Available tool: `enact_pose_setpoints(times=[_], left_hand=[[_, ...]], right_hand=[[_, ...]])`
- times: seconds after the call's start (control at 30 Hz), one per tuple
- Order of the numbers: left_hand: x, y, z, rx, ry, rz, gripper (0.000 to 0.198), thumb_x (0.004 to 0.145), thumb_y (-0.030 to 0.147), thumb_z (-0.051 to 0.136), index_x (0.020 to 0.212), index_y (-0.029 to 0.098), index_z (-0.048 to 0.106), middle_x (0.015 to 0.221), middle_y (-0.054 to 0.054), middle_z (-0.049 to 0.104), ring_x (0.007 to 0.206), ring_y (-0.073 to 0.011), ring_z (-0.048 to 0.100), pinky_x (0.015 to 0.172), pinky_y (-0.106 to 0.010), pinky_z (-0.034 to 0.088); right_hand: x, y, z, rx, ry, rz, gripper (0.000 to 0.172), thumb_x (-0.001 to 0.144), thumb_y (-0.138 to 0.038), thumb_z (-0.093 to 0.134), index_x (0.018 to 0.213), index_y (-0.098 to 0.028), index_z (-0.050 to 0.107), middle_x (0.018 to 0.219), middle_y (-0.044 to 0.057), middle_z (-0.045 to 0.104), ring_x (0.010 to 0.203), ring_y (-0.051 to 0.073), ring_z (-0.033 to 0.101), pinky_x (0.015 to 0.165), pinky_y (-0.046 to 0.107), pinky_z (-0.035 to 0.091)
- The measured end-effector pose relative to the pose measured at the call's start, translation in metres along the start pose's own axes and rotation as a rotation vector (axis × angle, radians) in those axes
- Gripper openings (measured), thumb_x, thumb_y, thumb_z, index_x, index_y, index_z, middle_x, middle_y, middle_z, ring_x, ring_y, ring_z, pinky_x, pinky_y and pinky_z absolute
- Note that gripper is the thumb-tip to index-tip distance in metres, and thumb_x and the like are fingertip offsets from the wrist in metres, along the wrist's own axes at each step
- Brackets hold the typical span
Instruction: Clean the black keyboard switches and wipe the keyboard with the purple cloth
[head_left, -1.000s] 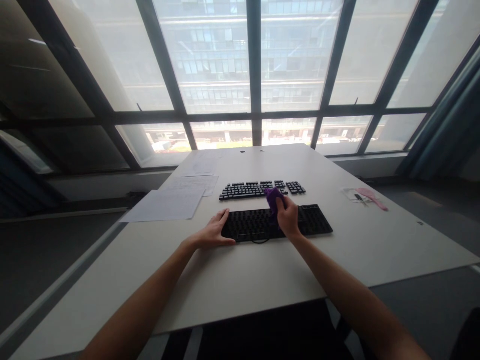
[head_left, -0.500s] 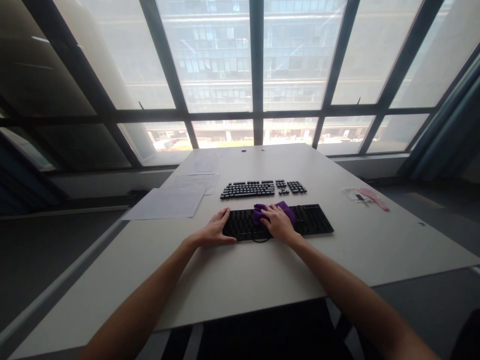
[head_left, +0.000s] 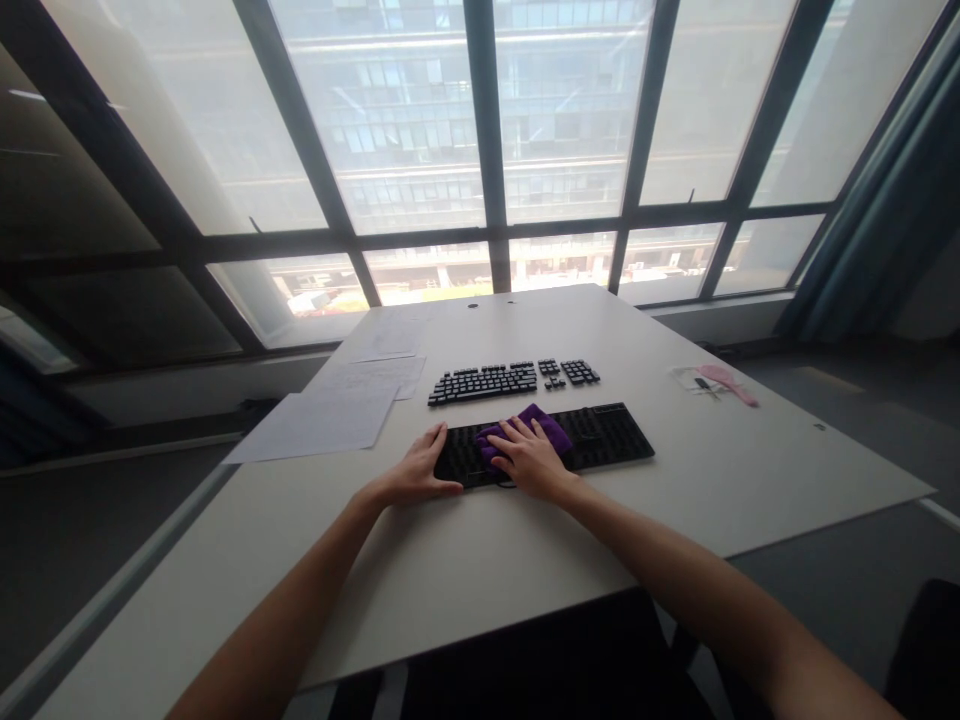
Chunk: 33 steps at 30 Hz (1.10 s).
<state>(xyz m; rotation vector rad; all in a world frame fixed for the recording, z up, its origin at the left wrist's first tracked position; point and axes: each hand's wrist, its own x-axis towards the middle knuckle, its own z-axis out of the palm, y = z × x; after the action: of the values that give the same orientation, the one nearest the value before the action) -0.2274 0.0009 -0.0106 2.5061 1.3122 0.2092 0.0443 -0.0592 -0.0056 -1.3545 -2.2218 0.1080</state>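
Note:
A black keyboard base (head_left: 611, 432) without its keycaps lies across the white table in front of me. My left hand (head_left: 416, 470) holds its left end, thumb at the near edge and fingers at the far corner. A purple cloth (head_left: 553, 430) is spread over the left-middle part of the base. On top of the cloth rests my right hand (head_left: 529, 460), its fingers pressing the fabric down. Just beyond the base sit the loose keycaps (head_left: 484, 383), laid out in keyboard order. Part of a cable shows at the near edge.
Sheets of paper (head_left: 315, 422) lie to the left on the table (head_left: 480, 590). Toward the right edge are a pink handled item (head_left: 727, 380) and a small clear bag (head_left: 686, 379) with a dark small tool beside it. Windows (head_left: 562, 120) stand behind the table.
My right hand and the purple cloth have moved a little left along the keyboard base. My left hand keeps its place at the left end. The camera view has shifted and tilted slightly.

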Motion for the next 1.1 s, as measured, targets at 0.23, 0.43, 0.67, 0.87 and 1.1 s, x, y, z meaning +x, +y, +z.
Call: enact_pose_setpoints(times=[0.23,0.43,0.67,0.87,1.1], left_hand=[[-0.001,0.002,-0.004,0.06,0.009,-0.009,0.131,0.064,0.076,0.07,0.158,0.012,0.004,0.162,-0.024,0.008,0.148,-0.0446,0.004,0.119,-0.056,0.017],[-0.01,0.055,-0.013,0.04,0.144,0.268,0.089,0.09,0.058,0.055,0.158,0.02,0.012,0.164,-0.012,0.014,0.151,-0.0317,0.008,0.122,-0.05,0.019],[-0.001,0.092,0.019,0.0,0.211,0.301,0.057,0.099,0.04,0.045,0.151,0.018,0.037,0.155,-0.01,0.038,0.143,-0.0255,0.037,0.119,-0.044,0.034],[0.002,0.09,0.02,0.011,0.271,0.276,0.045,0.102,0.039,0.037,0.138,0.021,0.056,0.146,-0.005,0.052,0.137,-0.0226,0.046,0.118,-0.041,0.037],[0.004,0.09,0.028,0.05,0.402,0.347,0.03,0.088,0.033,0.067,0.114,0.02,0.07,0.131,-0.009,0.065,0.122,-0.0267,0.06,0.106,-0.044,0.049]], right_hand=[[-0.004,-0.003,0.0,0.227,0.076,-0.088,0.027,0.096,-0.032,0.057,0.119,-0.026,0.071,0.128,0.003,0.068,0.125,0.019,0.059,0.108,0.032,0.042],[-0.003,-0.016,0.001,0.215,0.04,-0.174,0.038,0.103,-0.03,0.039,0.129,-0.019,0.064,0.144,0.008,0.055,0.139,0.02,0.044,0.116,0.04,0.033],[0.0,-0.001,0.005,0.142,0.097,-0.047,0.036,0.093,-0.015,0.045,0.12,-0.011,0.069,0.134,0.013,0.063,0.13,0.022,0.053,0.114,0.033,0.036],[0.002,-0.003,0.002,0.029,0.182,0.086,0.038,0.094,-0.014,0.044,0.125,-0.011,0.065,0.136,0.014,0.06,0.129,0.023,0.049,0.112,0.034,0.033],[0.003,-0.003,-0.011,-0.056,0.105,0.227,0.019,0.093,-0.02,0.054,0.104,-0.021,0.069,0.105,0.008,0.068,0.104,0.024,0.056,0.092,0.035,0.04]])
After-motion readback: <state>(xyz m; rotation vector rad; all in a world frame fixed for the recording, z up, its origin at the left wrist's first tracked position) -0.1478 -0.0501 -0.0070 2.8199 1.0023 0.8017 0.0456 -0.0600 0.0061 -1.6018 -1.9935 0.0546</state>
